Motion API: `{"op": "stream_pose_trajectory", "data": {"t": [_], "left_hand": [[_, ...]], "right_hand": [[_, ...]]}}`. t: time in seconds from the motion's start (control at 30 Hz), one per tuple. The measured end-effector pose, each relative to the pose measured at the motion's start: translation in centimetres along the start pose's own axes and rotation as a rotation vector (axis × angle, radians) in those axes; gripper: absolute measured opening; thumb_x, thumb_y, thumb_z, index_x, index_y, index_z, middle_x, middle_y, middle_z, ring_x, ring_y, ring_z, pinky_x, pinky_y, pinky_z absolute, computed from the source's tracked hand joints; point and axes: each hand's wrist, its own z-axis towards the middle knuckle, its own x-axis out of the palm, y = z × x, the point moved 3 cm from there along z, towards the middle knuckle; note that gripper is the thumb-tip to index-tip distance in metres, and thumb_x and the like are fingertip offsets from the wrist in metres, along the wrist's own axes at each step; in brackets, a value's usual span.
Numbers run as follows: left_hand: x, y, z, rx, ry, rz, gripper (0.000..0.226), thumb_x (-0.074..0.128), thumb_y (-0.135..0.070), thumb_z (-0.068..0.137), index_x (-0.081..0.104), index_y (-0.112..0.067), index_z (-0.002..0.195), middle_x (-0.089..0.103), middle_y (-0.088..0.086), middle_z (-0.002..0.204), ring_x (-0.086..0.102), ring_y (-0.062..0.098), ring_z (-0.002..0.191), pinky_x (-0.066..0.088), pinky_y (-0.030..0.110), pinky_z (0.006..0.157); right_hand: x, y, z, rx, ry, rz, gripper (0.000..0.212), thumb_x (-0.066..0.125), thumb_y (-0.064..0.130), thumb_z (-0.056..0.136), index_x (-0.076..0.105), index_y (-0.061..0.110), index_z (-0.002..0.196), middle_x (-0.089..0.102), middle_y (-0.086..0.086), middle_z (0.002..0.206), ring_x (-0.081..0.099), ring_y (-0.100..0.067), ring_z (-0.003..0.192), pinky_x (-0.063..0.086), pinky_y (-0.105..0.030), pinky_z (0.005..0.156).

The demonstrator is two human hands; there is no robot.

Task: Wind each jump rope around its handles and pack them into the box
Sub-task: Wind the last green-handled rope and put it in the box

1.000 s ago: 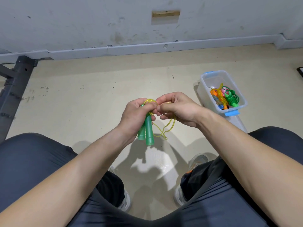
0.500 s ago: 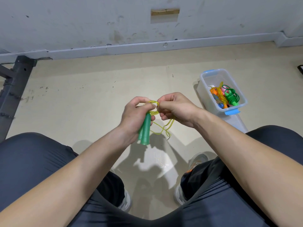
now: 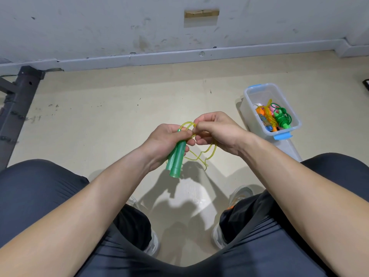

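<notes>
Since half a second ago the green handles (image 3: 176, 158) have tipped so both ends show again, and a loop of yellow cord (image 3: 209, 152) now pokes up over their tops. Above the knees (image 3: 40, 196), the left hand (image 3: 165, 140) is curled round both handles and the right hand (image 3: 217, 132) pinches the cord just beside them, with slack dangling below. Further off right, the box (image 3: 247, 96) sits on the floor (image 3: 99, 116) with wound ropes (image 3: 279, 118) in it.

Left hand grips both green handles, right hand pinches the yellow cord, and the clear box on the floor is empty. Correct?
No: the head view shows the clear plastic box with blue latches holds colourful wound jump ropes. The left hand does grip the two green plastic handles, and the right hand pinches the thin yellow cord.
</notes>
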Motion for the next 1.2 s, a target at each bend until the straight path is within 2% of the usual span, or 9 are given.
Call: {"op": "stream_pose_trajectory", "data": {"t": [0.1, 0.23, 0.47, 0.57, 0.67, 0.8, 0.93, 1.1, 1.2], "left_hand": [[0.0, 0.2, 0.1, -0.009, -0.032, -0.046, 0.008, 0.066, -0.012, 0.096, 0.07, -0.006, 0.094, 0.07, 0.009, 0.078, 0.059, 0.017, 0.056, 0.051, 0.025, 0.053], [-0.2, 0.3, 0.2, 0.009, -0.091, -0.047, 0.007, 0.069, -0.011, 0.093, 0.072, -0.005, 0.097, 0.072, 0.007, 0.077, 0.06, 0.016, 0.054, 0.05, 0.025, 0.051], [0.0, 0.5, 0.3, 0.047, -0.183, -0.026, 0.011, 0.073, -0.008, 0.089, 0.074, -0.01, 0.1, 0.075, 0.005, 0.082, 0.066, 0.017, 0.058, 0.05, 0.026, 0.053], [0.0, 0.6, 0.3, 0.03, -0.194, -0.012, 0.012, 0.073, -0.007, 0.089, 0.074, -0.008, 0.1, 0.074, 0.006, 0.081, 0.068, 0.017, 0.058, 0.052, 0.027, 0.054], [0.2, 0.5, 0.4, 0.036, -0.194, 0.053, 0.008, 0.073, -0.01, 0.09, 0.073, -0.007, 0.098, 0.075, 0.005, 0.08, 0.069, 0.017, 0.059, 0.054, 0.026, 0.055], [0.3, 0.7, 0.8, 0.074, -0.201, 0.2, 0.008, 0.066, -0.015, 0.098, 0.069, -0.012, 0.091, 0.074, 0.006, 0.084, 0.068, 0.018, 0.062, 0.055, 0.027, 0.06], [0.0, 1.1, 1.1, 0.031, -0.135, 0.231, 0.012, 0.059, -0.015, 0.102, 0.068, -0.007, 0.099, 0.068, 0.002, 0.082, 0.067, 0.016, 0.065, 0.054, 0.027, 0.065], [-0.4, 0.8, 0.9, -0.065, 0.066, 0.019, 0.017, 0.055, -0.012, 0.103, 0.07, -0.011, 0.095, 0.07, 0.0, 0.075, 0.067, 0.013, 0.066, 0.054, 0.024, 0.064], [-0.1, 0.8, 0.7, -0.125, 0.169, -0.108, 0.017, 0.052, -0.011, 0.103, 0.069, -0.007, 0.102, 0.068, 0.003, 0.078, 0.066, 0.014, 0.068, 0.056, 0.028, 0.066]], "right_hand": [[0.2, 0.0, -0.1, 0.026, 0.023, 0.009, 0.019, 0.054, -0.005, 0.091, 0.062, 0.006, 0.078, 0.066, -0.012, 0.066, 0.061, -0.016, 0.055, 0.056, -0.023, 0.059], [0.4, -0.2, 0.0, 0.048, 0.019, 0.01, 0.02, 0.052, -0.002, 0.094, 0.063, 0.003, 0.078, 0.067, -0.011, 0.065, 0.058, -0.015, 0.055, 0.056, -0.023, 0.058], [0.2, -0.5, 0.2, 0.058, -0.044, -0.136, 0.011, 0.057, 0.003, 0.09, 0.063, -0.001, 0.081, 0.061, -0.016, 0.076, 0.061, -0.025, 0.067, 0.059, -0.031, 0.067], [0.1, -0.6, 0.2, 0.054, -0.067, -0.174, 0.014, 0.061, 0.002, 0.088, 0.062, 0.002, 0.073, 0.061, -0.014, 0.069, 0.06, -0.025, 0.065, 0.057, -0.033, 0.067], [-0.1, -0.5, 0.2, 0.029, -0.079, -0.188, 0.012, 0.063, 0.0, 0.084, 0.062, 0.001, 0.073, 0.062, -0.013, 0.062, 0.058, -0.025, 0.061, 0.058, -0.036, 0.072], [-0.1, -0.7, 0.2, -0.002, -0.125, -0.269, 0.004, 0.066, 0.006, 0.081, 0.067, 0.002, 0.078, 0.066, -0.012, 0.069, 0.064, -0.021, 0.062, 0.054, -0.038, 0.07], [-0.3, -0.9, 0.3, 0.021, -0.094, -0.279, 0.007, 0.064, 0.004, 0.084, 0.066, 0.006, 0.077, 0.069, -0.01, 0.074, 0.069, -0.019, 0.066, 0.047, -0.037, 0.072], [-0.9, -0.6, 0.0, 0.134, 0.06, -0.094, 0.012, 0.061, -0.002, 0.088, 0.066, 0.006, 0.081, 0.069, -0.008, 0.073, 0.072, -0.018, 0.071, 0.055, -0.036, 0.079], [-1.1, -0.5, 0.0, 0.161, 0.077, -0.041, 0.018, 0.057, -0.007, 0.089, 0.063, 0.009, 0.084, 0.068, -0.008, 0.071, 0.072, -0.019, 0.071, 0.056, -0.04, 0.086]]}}
